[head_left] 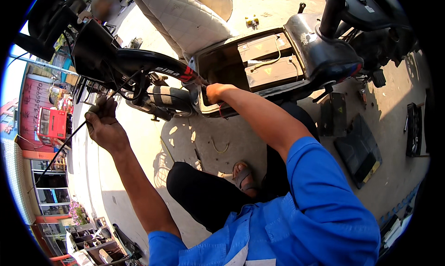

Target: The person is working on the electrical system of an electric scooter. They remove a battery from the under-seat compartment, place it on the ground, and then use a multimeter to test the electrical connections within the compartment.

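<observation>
My left hand point(104, 127) is raised beside the front of an electric scooter, its fingers pinching a thin black cable point(69, 138). One end of the cable trails down to the left; the other runs up toward the scooter's front tube point(148, 59). My right hand point(217, 93) reaches to the front edge of the open battery box point(202, 109), where the tube meets it. Its fingers are curled, and what they grip is hidden. Two dark batteries point(263, 48) joined by a pale wire point(278, 52) sit in the rear of the box.
A quilted pale cover point(185, 20) leans over the box's far side. On the ground lie a dark flat panel point(358, 150), a loose battery point(333, 115), an open black case point(416, 129) and a small yellow part point(251, 21). A red vehicle point(52, 123) stands far left.
</observation>
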`<state>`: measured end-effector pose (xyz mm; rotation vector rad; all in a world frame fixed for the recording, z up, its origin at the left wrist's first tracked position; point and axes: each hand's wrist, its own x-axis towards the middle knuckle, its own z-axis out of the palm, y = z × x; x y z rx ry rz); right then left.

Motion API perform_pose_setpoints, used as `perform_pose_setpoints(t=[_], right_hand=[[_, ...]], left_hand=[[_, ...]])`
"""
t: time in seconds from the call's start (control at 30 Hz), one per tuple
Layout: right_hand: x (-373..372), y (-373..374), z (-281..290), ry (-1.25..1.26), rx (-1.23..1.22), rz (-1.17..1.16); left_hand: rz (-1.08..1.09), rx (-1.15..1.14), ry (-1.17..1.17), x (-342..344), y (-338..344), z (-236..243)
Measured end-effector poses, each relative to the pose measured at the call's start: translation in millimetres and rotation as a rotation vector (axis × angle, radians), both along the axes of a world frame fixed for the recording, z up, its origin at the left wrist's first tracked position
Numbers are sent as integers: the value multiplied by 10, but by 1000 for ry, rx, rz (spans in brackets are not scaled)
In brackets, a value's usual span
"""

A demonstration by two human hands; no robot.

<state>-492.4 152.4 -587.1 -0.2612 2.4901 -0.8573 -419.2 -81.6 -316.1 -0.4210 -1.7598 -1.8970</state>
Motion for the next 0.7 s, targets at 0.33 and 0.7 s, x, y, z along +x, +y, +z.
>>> perform_pose_setpoints(t=[0.33,0.7], right_hand=[[159,52,103,-157,29,-22],[125,107,183,-47,32,-51]], left_hand=[[-189,-9,38,-6,207,-137],[-126,-49,103,184,135,304]])
